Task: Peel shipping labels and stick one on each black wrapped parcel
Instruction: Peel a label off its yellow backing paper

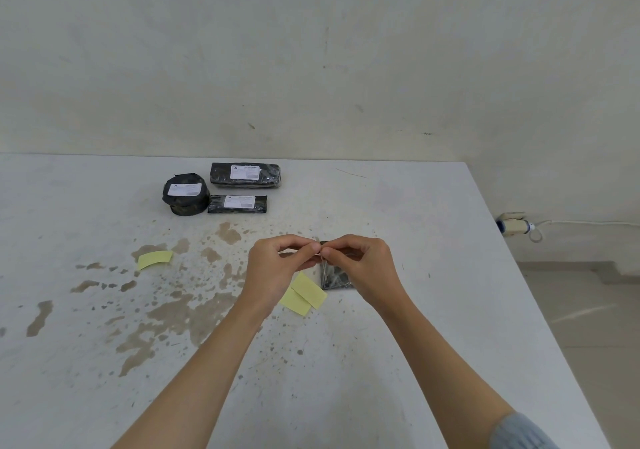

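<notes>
Both hands meet over the table [433, 344], slightly right of centre. The left hand [277, 270] and the right hand [362, 268] each have thumb and forefinger closed in a pinch, fingertip to fingertip, on a thin sheet that is judged to be a label [318, 256]. It is seen edge-on and its print is not legible. The pinch at one corner suits separating label from backing. The unlabelled parcel [334, 277] lies directly under the hands, partly hidden by the right hand, so the label has little way to travel. Two yellow backing strips [304, 294] lie overlapped just left of that parcel, and a third strip [155, 260] lies well to the left. At the far side three labelled parcels are grouped apart from the work area: the round parcel [186, 199], the long parcel [246, 175] and the flat parcel [238, 204]. One parcel appears to remain.
</notes>
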